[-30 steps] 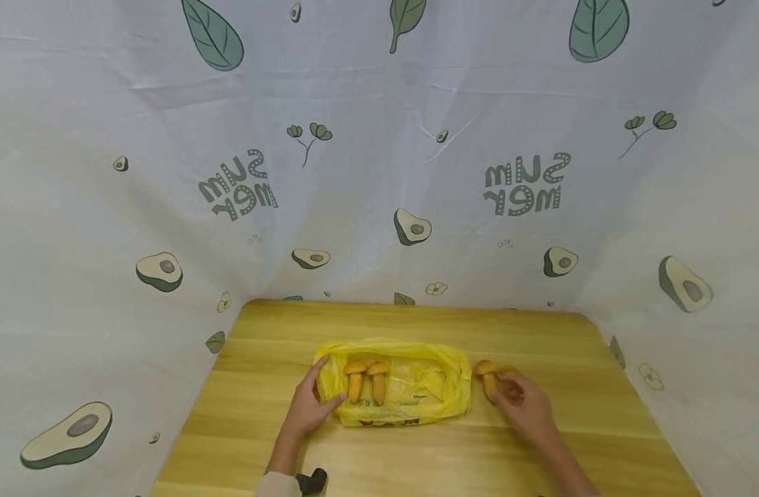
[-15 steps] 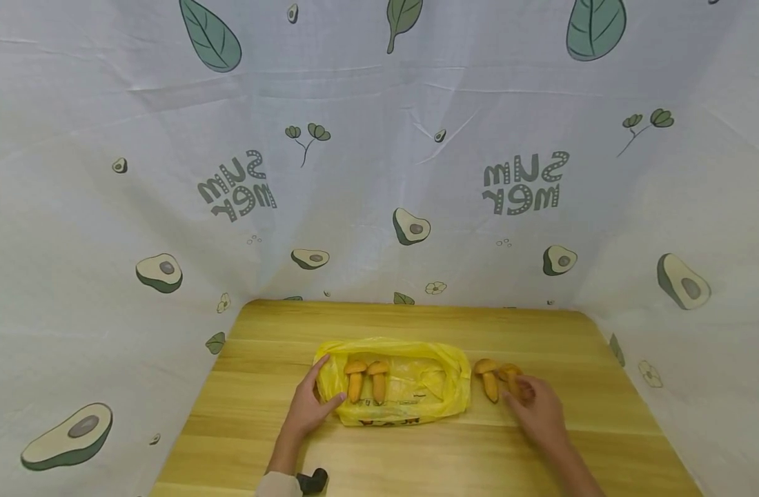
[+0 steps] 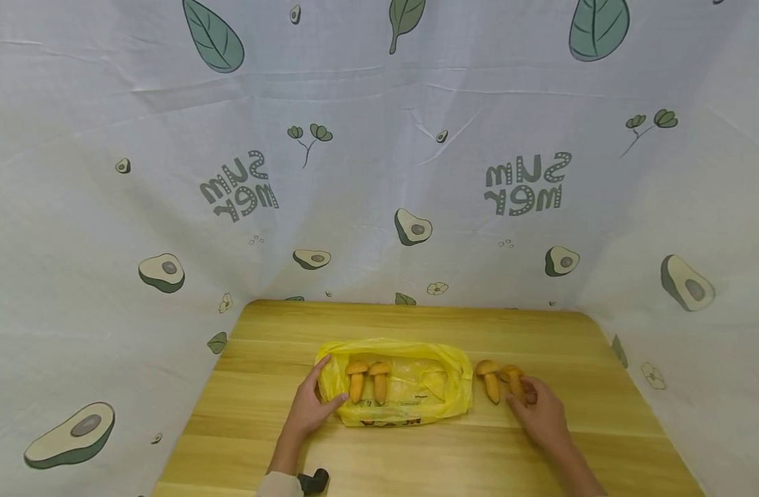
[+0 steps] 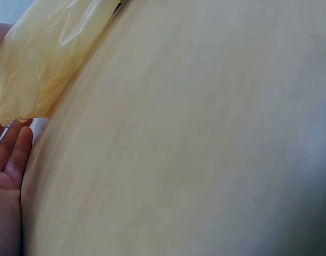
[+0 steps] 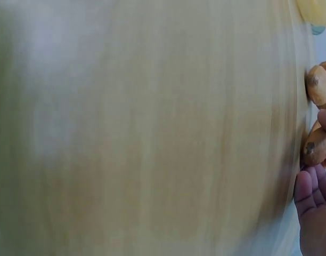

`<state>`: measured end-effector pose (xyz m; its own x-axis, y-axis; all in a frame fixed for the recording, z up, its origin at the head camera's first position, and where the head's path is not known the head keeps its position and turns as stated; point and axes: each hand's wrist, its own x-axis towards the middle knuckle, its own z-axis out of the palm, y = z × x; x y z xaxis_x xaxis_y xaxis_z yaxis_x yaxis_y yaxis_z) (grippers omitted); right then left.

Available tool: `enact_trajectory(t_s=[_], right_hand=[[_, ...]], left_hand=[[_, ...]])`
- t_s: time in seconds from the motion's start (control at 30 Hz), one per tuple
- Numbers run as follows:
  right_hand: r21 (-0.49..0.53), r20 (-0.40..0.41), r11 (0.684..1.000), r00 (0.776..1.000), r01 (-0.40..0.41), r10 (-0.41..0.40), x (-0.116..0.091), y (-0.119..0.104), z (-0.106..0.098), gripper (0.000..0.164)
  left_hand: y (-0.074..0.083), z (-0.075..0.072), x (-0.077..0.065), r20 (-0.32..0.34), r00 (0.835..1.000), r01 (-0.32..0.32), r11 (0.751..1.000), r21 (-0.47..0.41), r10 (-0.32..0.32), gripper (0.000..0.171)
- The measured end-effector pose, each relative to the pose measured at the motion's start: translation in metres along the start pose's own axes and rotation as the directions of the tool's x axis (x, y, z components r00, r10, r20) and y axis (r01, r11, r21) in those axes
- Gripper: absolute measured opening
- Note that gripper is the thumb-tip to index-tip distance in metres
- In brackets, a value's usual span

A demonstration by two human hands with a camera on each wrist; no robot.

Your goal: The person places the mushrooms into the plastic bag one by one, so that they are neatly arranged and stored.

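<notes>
Yellow plastic bag (image 3: 388,415) is lying open, holding two orange mushrooms (image 3: 357,383), caps away; third mushroom (image 3: 490,384) lying just right, right hand (image 3: 541,413) pinching fourth mushroom (image 3: 512,375).

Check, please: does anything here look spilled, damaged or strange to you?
Nothing looks spilled or damaged around the yellow bag or the mushrooms on the table. One oddity: on the printed cloth behind, the lettering reads mirrored, perhaps because the reverse side faces the camera.
</notes>
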<state>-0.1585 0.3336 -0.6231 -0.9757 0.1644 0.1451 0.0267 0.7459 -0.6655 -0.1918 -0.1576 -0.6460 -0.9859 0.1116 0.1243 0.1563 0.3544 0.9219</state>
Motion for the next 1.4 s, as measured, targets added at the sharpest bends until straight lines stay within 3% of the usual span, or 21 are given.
enact_trajectory(t_s=[0.57, 1.4], right_hand=[[0.016, -0.094, 1.0, 0.996, 0.007, -0.005, -0.007, -0.004, -0.003, 0.049], [0.063, -0.082, 0.997, 0.995, -0.046, 0.051, -0.015, -0.01, -0.009, 0.051]], left_hand=[[0.0, 0.002, -0.001, -0.001, 1.0, 0.003, 1.0, -0.026, -0.004, 0.091], [0.0, -0.002, -0.001, 0.01, 1.0, -0.027, 1.0, 0.008, 0.027, 0.09]])
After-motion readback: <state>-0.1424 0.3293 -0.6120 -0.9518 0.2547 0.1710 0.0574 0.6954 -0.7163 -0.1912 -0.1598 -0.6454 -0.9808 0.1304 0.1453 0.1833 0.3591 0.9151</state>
